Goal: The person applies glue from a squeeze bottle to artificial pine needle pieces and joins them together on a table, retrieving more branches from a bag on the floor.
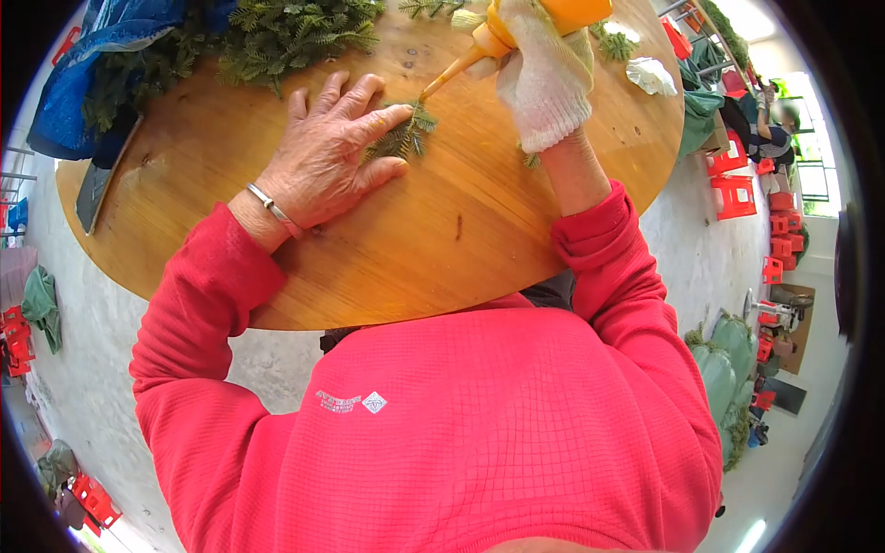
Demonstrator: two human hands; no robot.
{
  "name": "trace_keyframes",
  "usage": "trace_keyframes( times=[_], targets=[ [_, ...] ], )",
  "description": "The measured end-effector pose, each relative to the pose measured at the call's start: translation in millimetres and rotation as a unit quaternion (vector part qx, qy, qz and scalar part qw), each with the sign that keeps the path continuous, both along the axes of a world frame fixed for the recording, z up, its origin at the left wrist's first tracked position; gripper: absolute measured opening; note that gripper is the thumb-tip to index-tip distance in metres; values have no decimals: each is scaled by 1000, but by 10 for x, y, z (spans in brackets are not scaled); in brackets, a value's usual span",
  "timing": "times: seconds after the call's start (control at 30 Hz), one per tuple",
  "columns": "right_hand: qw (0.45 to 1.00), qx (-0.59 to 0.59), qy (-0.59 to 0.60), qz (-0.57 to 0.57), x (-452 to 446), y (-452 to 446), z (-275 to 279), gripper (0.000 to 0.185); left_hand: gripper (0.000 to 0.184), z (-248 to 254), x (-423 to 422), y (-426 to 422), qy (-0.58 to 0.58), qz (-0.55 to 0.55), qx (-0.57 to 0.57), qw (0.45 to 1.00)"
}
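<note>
My bare left hand [336, 138] lies palm down on the wooden table, fingers spread. Its index finger and thumb are apart, touching or lying over a small green fir sprig [413, 129]; part of the sprig is under the hand. In a white knitted glove, my right hand [547, 78] is wrapped round an orange squeeze bottle [583, 11], tilted downward. The bottle's long thin nozzle [444, 79] points at the sprig, its tip by the upper end, close to my left index finger. Whether the tip touches the sprig I cannot tell.
A round wooden table [369, 286] fills the upper middle. A heap of fir branches [295, 37] lies at its far left, beside blue plastic sheeting [69, 101]. A crumpled white piece [651, 76] rests near the right edge. Red stools [733, 196] and a seated person [772, 138] are beyond.
</note>
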State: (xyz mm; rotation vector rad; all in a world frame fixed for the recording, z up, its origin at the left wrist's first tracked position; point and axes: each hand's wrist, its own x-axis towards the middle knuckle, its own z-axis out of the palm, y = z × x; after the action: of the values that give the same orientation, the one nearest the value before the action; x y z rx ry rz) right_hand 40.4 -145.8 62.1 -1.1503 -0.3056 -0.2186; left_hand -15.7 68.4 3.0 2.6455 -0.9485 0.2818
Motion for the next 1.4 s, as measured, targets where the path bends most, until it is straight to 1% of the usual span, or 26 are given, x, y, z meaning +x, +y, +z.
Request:
trace_keyframes(
  times=[0.1, 0.3, 0.4, 0.5, 0.6, 0.7, 0.8, 0.9, 0.93, 1.0, 1.13, 1.2, 1.23, 1.27, 1.33, 1.37, 1.4],
  targets=[
    [1000, -11, 16, 1, -1, -25, 6, 12, 56, -7, 6, 4, 0, -5, -4, 1000],
    [999, 16, 25, 20, -24, 5, 46, 13, 57, -34, 6, 9, -11, -6, -9, 1000],
    [999, -2, 50, -7, -12, -11, 70, 12, 57, -17, 7, 9, -3, -7, -8, 1000],
    [1000, 12, 19, 6, 72, -69, -34, 11, 57, -20, 1, 7, -4, -6, -11, 1000],
    [999, 37, -12, 27, 132, -111, -84, 12, 57, -13, 1, 1, -3, -5, -9, 1000],
    [992, 120, 10, 19, 162, -93, -30, 16, 57, 31, -1, -7, 20, -6, -9, 1000],
    [989, 131, 62, 9, 160, -242, -2, 18, 57, 16, -5, -13, 5, -9, -8, 1000],
    [986, 158, 30, -35, 151, -333, 45, 19, 55, -17, -17, -30, -43, -6, 6, 999],
    [986, 165, 18, -20, 142, -393, 54, 20, 55, -27, -15, -60, -58, -7, 7, 998],
    [984, 179, -5, 12, 118, -552, 63, 20, 53, -44, -10, -138, -89, -8, 9, 996],
    [970, 217, -105, 8, 3, -682, 228, 21, 54, -45, 101, -508, -61, -58, 1, 996],
    [972, 219, -70, 39, 163, -1100, 1, 18, 57, -42, 218, -839, -42, -76, -1, 996],
    [973, 218, -52, 55, 230, -1317, -136, 20, 59, -24, 264, -1006, -32, -83, -2, 996],
    [967, 233, -61, 80, 245, -1414, -199, 21, 60, 7, 300, -1187, -18, -84, -20, 996],
    [967, 250, -15, -34, -7, -1168, 74, 26, 64, 69, 368, -1452, 9, -88, -56, 994],
    [962, 257, 9, -92, -114, -1091, 171, 30, 66, 102, 405, -1459, 19, -92, -53, 994],
    [959, 267, 15, -93, -134, -1126, 150, 30, 69, 148, 433, -1450, 29, -96, -49, 994]
  ],
)
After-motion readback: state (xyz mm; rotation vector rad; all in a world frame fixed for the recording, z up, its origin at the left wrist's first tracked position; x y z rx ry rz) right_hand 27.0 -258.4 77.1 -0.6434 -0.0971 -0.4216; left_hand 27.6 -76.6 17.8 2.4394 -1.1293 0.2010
